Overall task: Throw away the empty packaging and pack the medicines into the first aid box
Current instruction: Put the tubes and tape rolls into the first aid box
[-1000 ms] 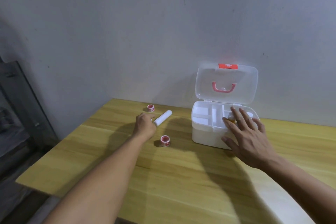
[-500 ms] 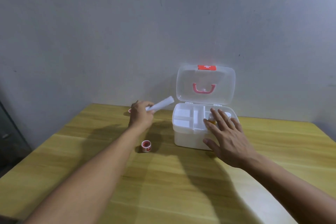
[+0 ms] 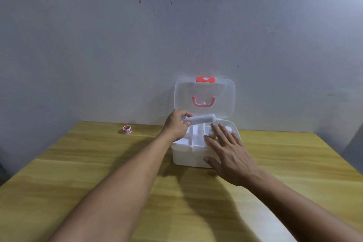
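Observation:
A white first aid box [image 3: 188, 156] stands open on the wooden table, its clear lid [image 3: 222, 96] upright with a pink handle and a red clasp. My left hand [image 3: 175, 124] holds a white gauze roll [image 3: 202, 119] level over the box's divided tray. My right hand [image 3: 228, 155] lies flat, fingers spread, on the box's right front rim, beside a small yellow bottle [image 3: 212, 137] in the tray. One red and white tape roll [image 3: 126, 129] lies on the table at the back left. The second tape roll is hidden behind my left arm.
The wooden table [image 3: 78, 179] runs up to a grey wall [image 3: 137, 45] right behind the box. Its left edge falls away at the lower left.
My left hand has carried the gauze roll from the table at the left up and rightward to above the box. My right hand stays on the box. The view has shifted left.

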Demonstrator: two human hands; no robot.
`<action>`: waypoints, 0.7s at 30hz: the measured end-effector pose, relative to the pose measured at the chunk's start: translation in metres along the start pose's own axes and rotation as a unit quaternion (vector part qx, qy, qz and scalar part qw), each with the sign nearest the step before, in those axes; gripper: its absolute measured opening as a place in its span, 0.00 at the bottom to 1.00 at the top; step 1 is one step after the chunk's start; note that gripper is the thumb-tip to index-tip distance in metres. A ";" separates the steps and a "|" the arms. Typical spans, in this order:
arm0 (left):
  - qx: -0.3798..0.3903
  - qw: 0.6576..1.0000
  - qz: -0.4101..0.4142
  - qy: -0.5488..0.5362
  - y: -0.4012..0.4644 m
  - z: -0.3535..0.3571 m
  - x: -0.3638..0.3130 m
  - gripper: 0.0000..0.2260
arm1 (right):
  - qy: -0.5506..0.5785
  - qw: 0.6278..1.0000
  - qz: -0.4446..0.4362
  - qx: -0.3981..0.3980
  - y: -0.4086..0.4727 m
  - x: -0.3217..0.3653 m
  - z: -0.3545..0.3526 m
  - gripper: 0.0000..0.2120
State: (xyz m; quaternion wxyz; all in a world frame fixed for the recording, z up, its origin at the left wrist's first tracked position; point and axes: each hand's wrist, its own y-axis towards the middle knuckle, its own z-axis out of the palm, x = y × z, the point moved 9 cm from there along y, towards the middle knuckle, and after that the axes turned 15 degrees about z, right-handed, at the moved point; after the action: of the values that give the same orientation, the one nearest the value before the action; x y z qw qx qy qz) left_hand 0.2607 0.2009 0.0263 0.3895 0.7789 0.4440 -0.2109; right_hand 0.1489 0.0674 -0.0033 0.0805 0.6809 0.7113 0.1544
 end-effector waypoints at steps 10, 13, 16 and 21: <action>0.043 0.997 -0.002 0.067 0.007 0.002 0.005 0.07 | 0.007 1.000 0.000 -0.007 0.000 -0.002 0.001 0.29; 0.030 0.997 0.012 0.073 0.007 -0.002 0.010 0.09 | 0.005 1.000 -0.001 -0.006 0.000 -0.002 0.000 0.30; 0.009 0.998 0.011 0.054 0.005 -0.006 0.013 0.12 | 0.013 1.000 0.000 0.000 0.000 -0.001 0.000 0.30; -0.011 0.999 0.005 0.033 0.000 -0.005 0.013 0.16 | 0.043 0.999 -0.006 -0.008 -0.002 -0.001 -0.005 0.26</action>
State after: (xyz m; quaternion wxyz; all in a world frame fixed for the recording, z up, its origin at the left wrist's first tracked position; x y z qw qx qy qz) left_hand 0.2675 0.2117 0.0207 0.3845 0.7830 0.4552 -0.1787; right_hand 0.1452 0.0658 0.0004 0.0560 0.6690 0.7166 0.1890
